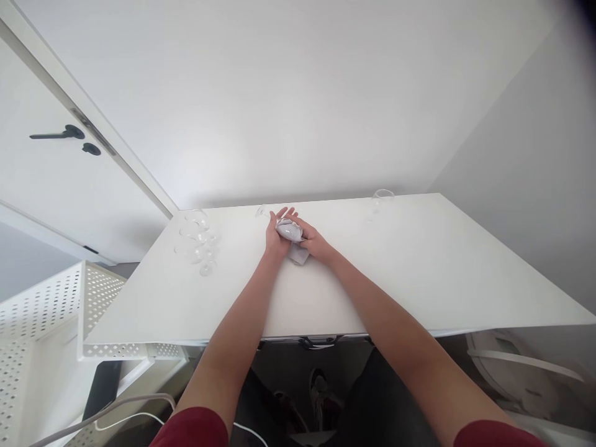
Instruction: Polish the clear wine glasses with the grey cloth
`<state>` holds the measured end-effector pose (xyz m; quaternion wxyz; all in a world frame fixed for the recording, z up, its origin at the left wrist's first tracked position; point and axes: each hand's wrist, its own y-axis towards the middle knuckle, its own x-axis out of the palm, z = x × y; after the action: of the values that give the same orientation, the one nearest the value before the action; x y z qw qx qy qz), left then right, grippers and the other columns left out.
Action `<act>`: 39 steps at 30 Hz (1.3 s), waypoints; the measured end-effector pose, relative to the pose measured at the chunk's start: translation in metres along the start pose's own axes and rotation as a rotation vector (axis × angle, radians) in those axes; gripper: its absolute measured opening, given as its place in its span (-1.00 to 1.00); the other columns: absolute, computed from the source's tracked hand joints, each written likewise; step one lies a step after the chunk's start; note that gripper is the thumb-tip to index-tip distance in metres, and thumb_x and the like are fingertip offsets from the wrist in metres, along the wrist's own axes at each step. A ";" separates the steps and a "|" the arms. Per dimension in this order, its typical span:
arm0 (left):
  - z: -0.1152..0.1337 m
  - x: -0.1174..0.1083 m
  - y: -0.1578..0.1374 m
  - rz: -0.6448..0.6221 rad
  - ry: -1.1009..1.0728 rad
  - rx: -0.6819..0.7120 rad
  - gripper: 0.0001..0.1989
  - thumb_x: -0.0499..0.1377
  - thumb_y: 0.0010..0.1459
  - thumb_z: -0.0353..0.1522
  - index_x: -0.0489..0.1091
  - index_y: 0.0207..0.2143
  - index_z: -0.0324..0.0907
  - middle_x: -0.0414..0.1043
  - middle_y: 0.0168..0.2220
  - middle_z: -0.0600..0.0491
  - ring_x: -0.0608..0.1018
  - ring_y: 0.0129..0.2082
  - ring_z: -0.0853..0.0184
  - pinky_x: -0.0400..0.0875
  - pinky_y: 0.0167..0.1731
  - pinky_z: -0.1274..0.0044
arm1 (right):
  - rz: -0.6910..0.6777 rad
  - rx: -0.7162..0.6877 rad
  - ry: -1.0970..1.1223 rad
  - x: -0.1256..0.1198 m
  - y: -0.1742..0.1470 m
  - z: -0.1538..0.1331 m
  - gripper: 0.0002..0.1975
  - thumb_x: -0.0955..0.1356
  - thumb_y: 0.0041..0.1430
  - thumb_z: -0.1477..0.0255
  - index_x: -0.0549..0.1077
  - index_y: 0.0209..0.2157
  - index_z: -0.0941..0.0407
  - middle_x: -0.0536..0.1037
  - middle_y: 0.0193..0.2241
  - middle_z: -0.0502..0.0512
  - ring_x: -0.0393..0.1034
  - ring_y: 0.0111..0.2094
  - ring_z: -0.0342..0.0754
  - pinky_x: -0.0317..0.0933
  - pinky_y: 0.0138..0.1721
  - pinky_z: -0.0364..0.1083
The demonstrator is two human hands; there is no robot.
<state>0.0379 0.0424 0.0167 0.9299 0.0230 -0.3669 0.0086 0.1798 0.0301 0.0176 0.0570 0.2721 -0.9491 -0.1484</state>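
Note:
Above the middle of the white table (372, 279), my left hand (277, 239) is closed around a stemmed wine glass (289, 231), which lies tilted on its side. Its round foot sticks out to the left, past my fingers. A light grey cloth (298, 253) is bunched at the bowl and hangs below it. My right hand (314, 241) grips this cloth against the glass, with the fingers curled round the bowl's right side. Whether the cloth goes inside the bowl I cannot tell.
Several clear stemmed glasses (198, 239) stand together at the table's left. Another wine glass (382, 197) stands near the back edge on the right. Behind the table rises a white wall (298, 112). A perforated white rack (100, 298) adjoins the left side, with cables (125, 403) below.

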 end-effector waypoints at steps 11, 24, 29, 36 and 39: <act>-0.002 0.002 0.000 0.041 0.073 0.027 -0.71 0.23 0.30 -0.13 0.55 -0.14 -0.15 0.51 0.16 -0.12 0.57 0.15 0.07 0.51 0.11 0.28 | 0.095 -0.027 -0.056 -0.003 0.002 0.001 -0.17 0.35 -0.10 0.60 0.40 0.29 0.01 0.46 0.27 0.12 0.34 0.26 0.18 0.25 0.29 0.16; 0.000 0.002 -0.002 0.112 0.057 0.040 -0.74 0.29 0.24 -0.18 0.46 -0.39 -0.18 0.57 -0.18 -0.08 0.61 0.07 0.12 0.48 0.12 0.28 | 0.108 0.057 -0.033 -0.001 0.002 0.008 0.00 0.35 -0.11 0.60 0.17 0.44 -0.02 0.46 0.23 0.13 0.40 0.16 0.14 0.31 0.23 0.16; 0.000 0.004 -0.001 0.044 0.102 0.060 -0.71 0.25 0.27 -0.15 0.48 -0.36 -0.18 0.58 -0.18 -0.11 0.62 0.00 0.14 0.52 0.05 0.30 | 0.188 0.085 0.085 -0.002 -0.001 0.006 0.07 0.35 -0.11 0.58 0.06 0.48 -0.11 0.58 -0.06 0.05 0.48 -0.14 0.06 0.45 -0.02 0.09; -0.008 -0.001 0.000 0.108 0.143 0.090 -0.72 0.23 0.25 -0.17 0.49 -0.41 -0.17 0.60 -0.23 -0.09 0.65 -0.06 0.14 0.51 0.01 0.30 | 0.191 0.095 -0.033 0.005 0.003 0.010 0.02 0.33 -0.18 0.63 0.22 0.41 -0.08 0.40 0.27 0.10 0.35 0.20 0.15 0.31 0.23 0.16; -0.005 -0.001 -0.001 0.091 0.090 0.106 -0.68 0.23 0.26 -0.16 0.46 -0.46 -0.18 0.56 -0.34 -0.06 0.66 -0.18 0.17 0.53 -0.07 0.32 | 0.126 0.142 0.107 0.002 0.003 0.005 0.03 0.34 -0.22 0.63 0.25 0.40 -0.06 0.50 0.17 0.11 0.44 0.10 0.15 0.43 0.05 0.09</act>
<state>0.0410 0.0420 0.0121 0.9417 0.0550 -0.3243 0.0713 0.1753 0.0330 0.0136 0.0973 0.2227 -0.9680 -0.0623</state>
